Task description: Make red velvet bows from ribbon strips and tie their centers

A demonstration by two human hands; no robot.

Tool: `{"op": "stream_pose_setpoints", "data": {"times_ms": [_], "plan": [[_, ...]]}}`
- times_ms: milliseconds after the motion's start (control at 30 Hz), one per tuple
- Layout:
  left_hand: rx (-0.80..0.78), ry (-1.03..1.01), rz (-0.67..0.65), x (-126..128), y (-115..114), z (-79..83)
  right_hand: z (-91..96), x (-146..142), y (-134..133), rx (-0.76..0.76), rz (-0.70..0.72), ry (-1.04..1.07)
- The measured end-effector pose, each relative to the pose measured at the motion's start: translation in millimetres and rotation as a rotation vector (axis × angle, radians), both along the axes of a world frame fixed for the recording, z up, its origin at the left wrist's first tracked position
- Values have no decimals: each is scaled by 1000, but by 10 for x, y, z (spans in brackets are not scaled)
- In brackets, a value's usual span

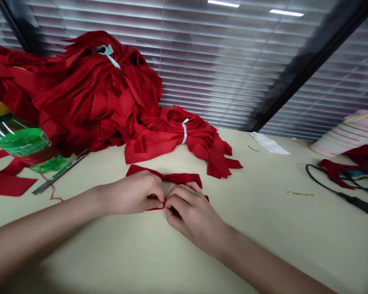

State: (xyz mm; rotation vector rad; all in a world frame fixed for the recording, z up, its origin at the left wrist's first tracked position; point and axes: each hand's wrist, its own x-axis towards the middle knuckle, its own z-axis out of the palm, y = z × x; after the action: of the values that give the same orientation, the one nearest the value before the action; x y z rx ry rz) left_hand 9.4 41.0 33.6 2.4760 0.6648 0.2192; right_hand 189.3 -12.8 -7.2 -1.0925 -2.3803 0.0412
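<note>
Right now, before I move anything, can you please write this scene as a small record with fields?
Left hand: pinches the red fabric strip
Right hand: pinches the same strip, beside the left hand
Surface: cream table
Behind hands: red fabric pile and red fabric bundle, both tied with pale blue ribbon
Left side: green plastic bottle, metal ruler
Right side: black cable

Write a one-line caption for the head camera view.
Left hand and right hand pinch a red fabric strip on a cream table.
</note>
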Motion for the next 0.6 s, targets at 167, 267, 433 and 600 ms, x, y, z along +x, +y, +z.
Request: {"op": "stream_pose_setpoints", "data": {"times_ms": [167, 267, 433, 600], "plan": [[60, 55, 72, 31, -145, 57, 16, 7, 19, -32, 9, 17], [121, 99, 98, 70, -199, 39, 25, 14, 18, 3, 21, -35], [201, 145, 181, 113, -209, -27, 52, 41, 14, 67, 59, -182], [197, 117, 189, 107, -215, -29, 58, 74, 38, 44, 74, -228]]}}
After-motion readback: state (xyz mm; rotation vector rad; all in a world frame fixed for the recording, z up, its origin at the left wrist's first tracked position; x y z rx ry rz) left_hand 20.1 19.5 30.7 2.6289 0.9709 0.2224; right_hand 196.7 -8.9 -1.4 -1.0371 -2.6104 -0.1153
